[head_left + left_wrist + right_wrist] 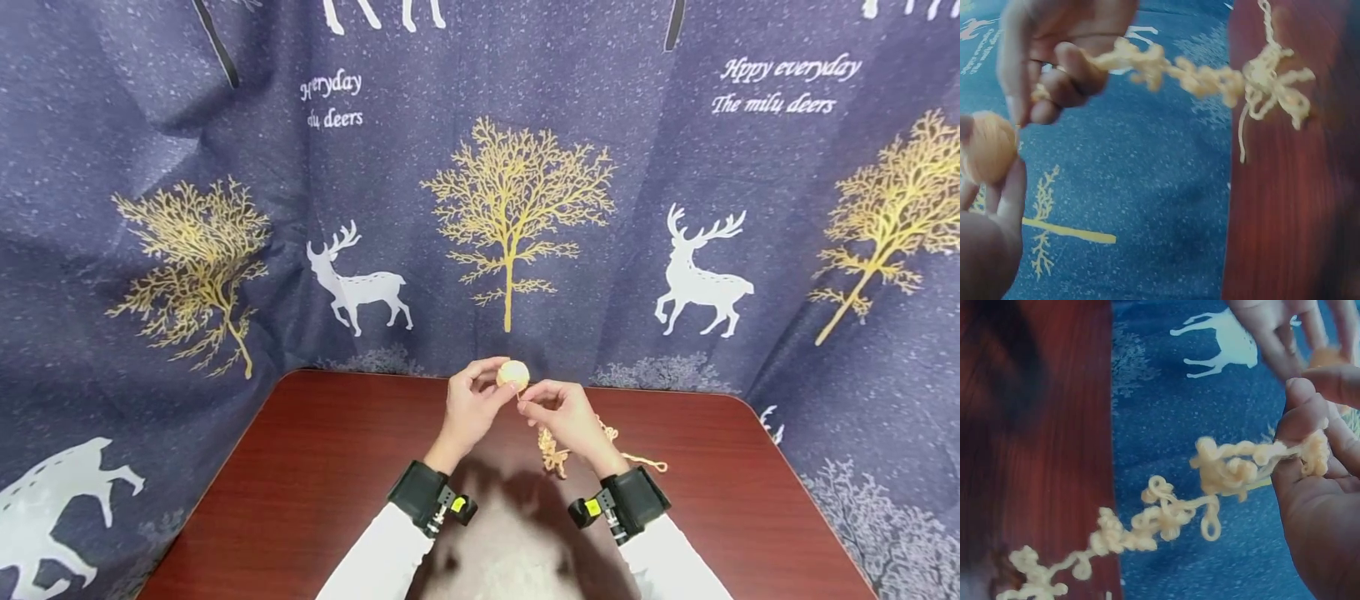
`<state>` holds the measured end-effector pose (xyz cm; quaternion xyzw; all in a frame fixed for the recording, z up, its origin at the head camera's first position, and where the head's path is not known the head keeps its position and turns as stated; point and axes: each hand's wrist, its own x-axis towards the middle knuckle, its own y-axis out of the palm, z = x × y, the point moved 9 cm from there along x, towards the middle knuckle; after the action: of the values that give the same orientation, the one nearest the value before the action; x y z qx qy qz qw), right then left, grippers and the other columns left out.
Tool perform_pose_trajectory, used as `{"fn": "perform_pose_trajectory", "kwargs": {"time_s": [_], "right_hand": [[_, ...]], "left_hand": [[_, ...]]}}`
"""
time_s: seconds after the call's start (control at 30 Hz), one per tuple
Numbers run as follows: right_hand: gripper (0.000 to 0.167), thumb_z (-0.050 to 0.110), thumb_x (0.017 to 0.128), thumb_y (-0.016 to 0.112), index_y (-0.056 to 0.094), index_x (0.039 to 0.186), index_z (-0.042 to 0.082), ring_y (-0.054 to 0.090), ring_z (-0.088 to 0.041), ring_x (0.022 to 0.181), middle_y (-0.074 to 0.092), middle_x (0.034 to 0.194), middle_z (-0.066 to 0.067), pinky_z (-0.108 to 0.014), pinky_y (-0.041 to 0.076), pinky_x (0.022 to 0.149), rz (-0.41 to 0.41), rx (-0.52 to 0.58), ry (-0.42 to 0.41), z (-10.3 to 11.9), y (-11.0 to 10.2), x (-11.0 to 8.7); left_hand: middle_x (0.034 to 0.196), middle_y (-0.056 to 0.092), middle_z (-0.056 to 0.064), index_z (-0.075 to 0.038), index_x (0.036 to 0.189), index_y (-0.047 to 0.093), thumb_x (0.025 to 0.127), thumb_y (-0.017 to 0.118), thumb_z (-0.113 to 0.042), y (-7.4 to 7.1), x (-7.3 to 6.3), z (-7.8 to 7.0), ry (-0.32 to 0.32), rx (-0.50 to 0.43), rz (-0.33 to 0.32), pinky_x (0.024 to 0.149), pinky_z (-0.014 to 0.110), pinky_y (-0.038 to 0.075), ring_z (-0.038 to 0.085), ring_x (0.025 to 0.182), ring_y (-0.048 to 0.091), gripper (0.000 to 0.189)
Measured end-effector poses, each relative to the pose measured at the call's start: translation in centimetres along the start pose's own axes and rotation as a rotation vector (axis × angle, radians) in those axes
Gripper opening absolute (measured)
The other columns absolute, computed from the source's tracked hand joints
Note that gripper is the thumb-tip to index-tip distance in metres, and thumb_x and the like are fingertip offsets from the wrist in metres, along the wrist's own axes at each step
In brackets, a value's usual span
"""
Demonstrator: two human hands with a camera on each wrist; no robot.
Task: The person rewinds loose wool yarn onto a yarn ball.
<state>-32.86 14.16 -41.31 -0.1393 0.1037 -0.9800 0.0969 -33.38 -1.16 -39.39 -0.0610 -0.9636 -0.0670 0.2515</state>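
A small pale-yellow yarn ball (513,374) is gripped between the thumb and fingers of my left hand (474,407), above the far part of the table. Close beside it on the right, my right hand (568,419) pinches the yarn near the ball. From the right hand's curled fingers hangs a knotted, looped yarn chain (1169,515), pale yellow like the ball. In the left wrist view the yarn chain (1200,78) runs down to a cluster of loops and a loose tail near the tabletop. The fingers partly cover the strand between ball and hand.
The reddish-brown wooden table (337,467) has rounded far corners. A dark blue cloth (465,275) with deer and golden trees hangs behind and around it. A thin yarn end (648,462) lies to the right of my right wrist. Both wrists wear black camera bands.
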Motion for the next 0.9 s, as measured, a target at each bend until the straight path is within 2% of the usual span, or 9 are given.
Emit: {"fn": "perform_pose_trajectory", "kwargs": {"time_s": [0.13,0.23,0.33,0.43,0.5,0.57,0.63,0.73,0.9], "right_hand": [[0.010,0.001,0.088,0.075,0.072,0.095,-0.005,0.063,-0.020,0.061,0.070,0.078,-0.019,-0.023,0.052,0.054,0.004,-0.084,-0.052,1.3,0.1,-0.1],[0.008,0.001,0.087,0.076,0.073,0.094,-0.003,0.064,-0.026,0.062,0.069,0.077,-0.021,-0.022,0.052,0.054,-0.016,-0.085,-0.063,1.9,-0.4,0.0],[0.009,0.001,0.087,0.076,0.073,0.095,-0.005,0.065,-0.025,0.063,0.069,0.081,-0.024,-0.024,0.055,0.056,-0.037,-0.032,-0.056,2.0,-1.1,0.2],[0.012,0.000,0.089,0.074,0.070,0.096,-0.009,0.065,-0.019,0.064,0.070,0.082,-0.022,-0.025,0.056,0.056,-0.050,0.063,-0.044,1.8,-1.7,0.4],[0.015,0.000,0.090,0.073,0.069,0.098,-0.012,0.065,-0.014,0.065,0.071,0.081,-0.015,-0.024,0.056,0.057,-0.053,0.117,-0.044,1.6,-2.0,0.6],[0.018,-0.001,0.091,0.071,0.066,0.100,-0.015,0.064,-0.014,0.067,0.072,0.081,-0.009,-0.024,0.056,0.059,-0.056,0.167,-0.046,1.3,-2.2,0.7],[0.021,-0.001,0.091,0.070,0.065,0.102,-0.018,0.065,-0.014,0.069,0.072,0.082,-0.005,-0.024,0.057,0.062,-0.057,0.192,-0.045,1.0,-2.3,0.9],[0.022,0.000,0.092,0.070,0.064,0.103,-0.018,0.064,-0.013,0.069,0.072,0.082,-0.002,-0.022,0.055,0.061,-0.063,0.200,-0.022,0.1,-2.3,1.0],[0.017,-0.003,0.091,0.070,0.067,0.103,-0.015,0.060,-0.011,0.063,0.071,0.081,0.000,-0.021,0.050,0.055,-0.047,0.171,0.031,-1.2,-1.5,0.8]], "left_hand": [[0.107,0.070,0.022,0.008,0.116,0.066,0.083,0.080,0.003,-0.3,-0.2,1.0,-0.008,0.131,-0.025,0.090,0.039,0.059,0.035,0.100,0.068,0.036],[0.104,0.071,0.018,0.005,0.111,0.068,0.080,0.082,0.003,-0.3,-0.5,1.8,-0.022,0.256,0.010,0.084,0.031,0.061,0.032,0.097,0.070,0.034],[0.100,0.073,0.010,-0.001,0.106,0.072,0.076,0.084,-0.002,0.1,-0.9,2.4,-0.044,0.426,0.104,0.080,0.026,0.060,0.023,0.090,0.071,0.032],[0.098,0.074,0.006,-0.005,0.103,0.075,0.073,0.085,-0.004,1.0,-1.5,2.8,-0.052,0.505,0.260,0.081,0.031,0.060,0.020,0.087,0.071,0.031],[0.099,0.074,0.008,-0.003,0.104,0.075,0.073,0.084,-0.003,1.7,-1.8,2.9,-0.064,0.452,0.363,0.084,0.036,0.059,0.022,0.089,0.071,0.032],[0.101,0.073,0.014,0.003,0.106,0.073,0.074,0.083,0.002,2.4,-2.2,2.7,-0.088,0.313,0.444,0.088,0.040,0.060,0.027,0.094,0.071,0.033],[0.104,0.072,0.021,0.008,0.110,0.071,0.075,0.082,0.006,2.7,-2.3,2.3,-0.113,0.162,0.473,0.088,0.044,0.060,0.031,0.097,0.070,0.036],[0.108,0.071,0.026,0.011,0.113,0.068,0.077,0.080,0.009,2.6,-2.1,1.4,-0.106,-0.005,0.434,0.088,0.046,0.060,0.028,0.098,0.071,0.038],[0.112,0.066,0.035,0.018,0.115,0.063,0.079,0.074,0.013,1.7,-1.2,0.0,-0.030,-0.149,0.285,0.088,0.039,0.060,0.016,0.097,0.070,0.038]]}}
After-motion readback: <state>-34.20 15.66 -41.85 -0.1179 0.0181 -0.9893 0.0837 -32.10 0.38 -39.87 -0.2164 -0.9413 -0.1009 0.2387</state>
